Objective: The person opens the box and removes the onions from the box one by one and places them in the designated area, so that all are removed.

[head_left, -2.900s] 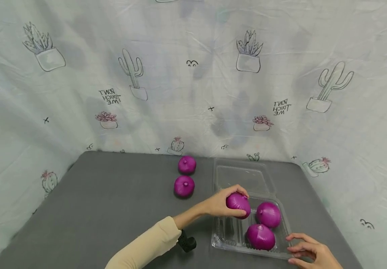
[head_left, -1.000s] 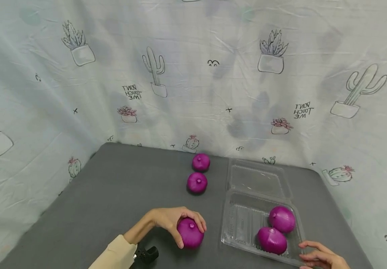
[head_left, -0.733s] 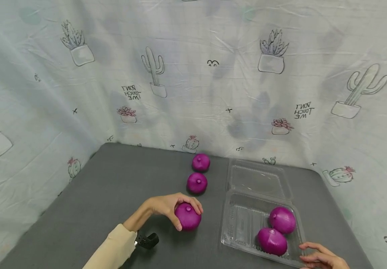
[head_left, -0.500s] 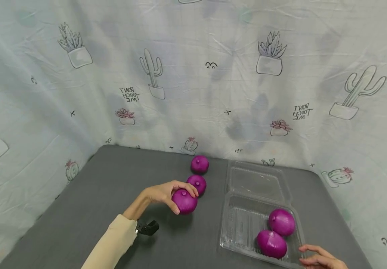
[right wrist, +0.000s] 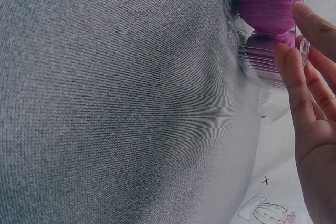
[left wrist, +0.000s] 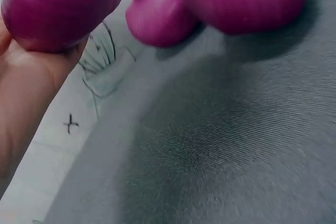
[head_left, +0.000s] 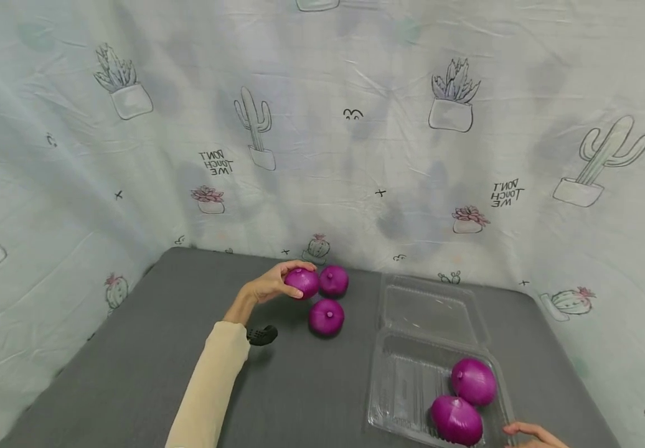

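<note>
My left hand [head_left: 269, 284] grips a purple onion [head_left: 302, 283] near the back of the table, just left of another onion [head_left: 334, 281]. A third onion [head_left: 326, 317] lies nearer to me. In the left wrist view the held onion [left wrist: 60, 9] is in the palm of the hand [left wrist: 26, 87], raised off the cloth. At the lower right, my right hand [head_left: 535, 435] touches the right side of the clear plastic box [head_left: 401, 389]. The right wrist view shows this hand [right wrist: 315, 108] with relaxed fingers against the box wall. Two onions [head_left: 473, 381] [right wrist: 265, 3] are inside the box.
The box's clear lid [head_left: 431, 311] lies folded back behind it. A grey cloth [head_left: 188, 336] covers the table. A pale curtain [head_left: 311, 137] with cactus drawings stands behind and at both sides. A black strap [head_left: 263, 336] is at my left wrist.
My left hand has carried the onion out of the box, leftward, then away from me to the back pair. My right hand has stayed at the box's side. The view has shifted slightly.
</note>
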A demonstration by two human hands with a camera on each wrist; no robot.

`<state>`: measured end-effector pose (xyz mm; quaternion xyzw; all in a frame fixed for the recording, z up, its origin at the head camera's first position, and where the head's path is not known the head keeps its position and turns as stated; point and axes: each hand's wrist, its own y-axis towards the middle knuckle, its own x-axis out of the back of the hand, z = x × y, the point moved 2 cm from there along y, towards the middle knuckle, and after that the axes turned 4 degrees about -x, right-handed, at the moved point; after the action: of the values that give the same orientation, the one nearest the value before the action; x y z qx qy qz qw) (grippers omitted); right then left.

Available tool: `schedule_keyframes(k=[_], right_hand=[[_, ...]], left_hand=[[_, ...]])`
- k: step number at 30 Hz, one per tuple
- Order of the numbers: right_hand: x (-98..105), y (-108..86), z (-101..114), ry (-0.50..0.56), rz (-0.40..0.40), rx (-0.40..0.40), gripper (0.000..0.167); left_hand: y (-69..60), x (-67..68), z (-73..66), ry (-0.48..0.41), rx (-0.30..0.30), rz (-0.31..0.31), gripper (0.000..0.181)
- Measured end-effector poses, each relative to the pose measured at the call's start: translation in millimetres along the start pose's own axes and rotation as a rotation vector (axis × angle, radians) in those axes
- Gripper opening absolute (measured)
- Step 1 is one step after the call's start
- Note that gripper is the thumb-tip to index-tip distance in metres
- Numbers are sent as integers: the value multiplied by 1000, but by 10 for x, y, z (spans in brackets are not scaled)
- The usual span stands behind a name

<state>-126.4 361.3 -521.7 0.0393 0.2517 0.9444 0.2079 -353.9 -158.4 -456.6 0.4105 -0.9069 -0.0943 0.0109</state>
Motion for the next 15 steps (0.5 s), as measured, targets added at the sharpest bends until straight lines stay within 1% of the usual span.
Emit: schedule_keyframes(k=[3,4,5,6,9,12,15], right_hand=[[-2,-43,-60,-135,-20,89,45],[12,-47,-77,-36,-7,78,46],[19,-47,-85,-11,-7,78,46],[27,-47,-91,36,0,69,46],[49,-41,-93,74,33,74,46],[67,-34,-90,199,74,56,47],[88,-24,-73,288,90,14,49]], left_hand=[[92,57,97,25,20,-76,60],[110,69,123,37,23,-103,61],[123,85,158,49,27,-131,61],[129,96,187,58,32,-156,62],[120,123,286,84,49,-221,64],[82,146,387,107,69,-269,67],[34,177,481,140,83,-307,68]])
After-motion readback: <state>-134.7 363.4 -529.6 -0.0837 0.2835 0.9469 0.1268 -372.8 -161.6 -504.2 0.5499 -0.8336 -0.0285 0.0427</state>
